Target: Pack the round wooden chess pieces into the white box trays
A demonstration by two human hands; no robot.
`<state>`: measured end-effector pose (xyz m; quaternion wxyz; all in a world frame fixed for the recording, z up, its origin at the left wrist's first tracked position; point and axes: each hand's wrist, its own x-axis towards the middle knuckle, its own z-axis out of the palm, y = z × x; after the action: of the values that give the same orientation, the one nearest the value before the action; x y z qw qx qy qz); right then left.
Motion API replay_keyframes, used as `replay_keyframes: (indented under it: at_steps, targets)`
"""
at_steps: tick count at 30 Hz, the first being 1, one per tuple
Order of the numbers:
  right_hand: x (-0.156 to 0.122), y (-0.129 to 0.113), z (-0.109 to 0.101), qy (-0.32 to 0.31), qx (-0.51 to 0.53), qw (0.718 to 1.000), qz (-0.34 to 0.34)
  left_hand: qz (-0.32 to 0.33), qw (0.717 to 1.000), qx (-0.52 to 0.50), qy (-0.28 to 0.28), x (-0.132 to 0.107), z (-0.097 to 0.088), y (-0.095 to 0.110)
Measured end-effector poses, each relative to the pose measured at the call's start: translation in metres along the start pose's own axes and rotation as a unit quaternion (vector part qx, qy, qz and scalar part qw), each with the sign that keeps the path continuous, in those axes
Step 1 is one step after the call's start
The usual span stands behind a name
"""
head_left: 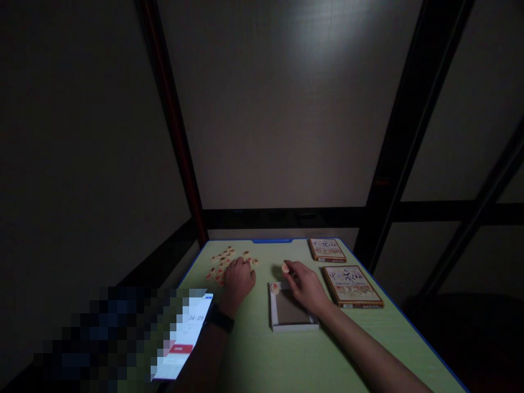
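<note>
Green tabletop (262,355), dim room. Your right hand (307,286) pinches a round piece (285,267) at the fingertips, grip closed, just past the open box (292,322), which holds another piece (275,287) in its corner. Your left hand (239,281) lies palm-down on the loose pieces (219,262), seemingly keeping them gathered. You can't tell whether its grip holds one.

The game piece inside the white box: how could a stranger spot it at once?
On the green table, find the shallow white box by the right hand. In its far left corner lies a pale round disc with a red mark. It alone sits in the box; the scattered pieces lie by the left hand, and the held disc is between the right hand's fingers.
</note>
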<state>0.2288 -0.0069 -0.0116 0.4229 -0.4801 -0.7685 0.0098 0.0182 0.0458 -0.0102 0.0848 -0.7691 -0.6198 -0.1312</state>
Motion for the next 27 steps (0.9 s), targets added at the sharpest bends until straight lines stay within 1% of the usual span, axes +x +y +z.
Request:
replay_keyframes:
  at_steps: [6,8,11,13,15,17,18,21,22,24,27]
  targets:
    - [0.000,0.001,0.001,-0.006,-0.001,1.000,-0.005,0.021,1.000,-0.013,0.018,0.001,0.008,-0.004]
    - [0.000,0.002,0.001,0.001,0.003,1.000,-0.008,0.021,0.999,-0.040,0.025,0.001,0.007,-0.003]
    - [0.001,0.003,0.001,0.014,0.012,1.000,-0.010,0.035,0.988,-0.140,0.050,0.002,0.004,0.004]
    - [0.001,0.003,0.000,0.021,0.019,1.000,-0.006,0.055,0.970,-0.225,0.072,0.003,0.003,0.010]
    - [0.001,0.002,-0.001,0.025,0.026,0.999,0.000,0.057,0.945,-0.314,0.078,0.003,0.004,0.018]
    - [0.002,0.000,-0.002,0.022,0.034,0.999,0.006,0.035,0.906,-0.419,0.054,0.004,0.008,0.026]
    - [0.002,0.000,-0.003,0.020,0.037,0.999,0.008,0.022,0.878,-0.477,0.033,0.004,0.010,0.030]
    - [0.002,-0.002,-0.004,0.015,0.032,0.999,0.009,0.001,0.775,-0.631,-0.028,0.004,0.011,0.039]
    - [0.002,-0.002,-0.004,0.016,0.028,0.999,0.007,-0.005,0.743,-0.668,-0.042,0.004,0.010,0.041]
    - [0.002,-0.001,-0.004,0.020,0.019,1.000,0.005,-0.022,0.689,-0.722,-0.064,0.001,0.004,0.043]
    - [0.001,0.000,-0.003,0.027,0.008,1.000,0.013,-0.047,0.621,-0.777,-0.093,-0.003,-0.006,0.042]
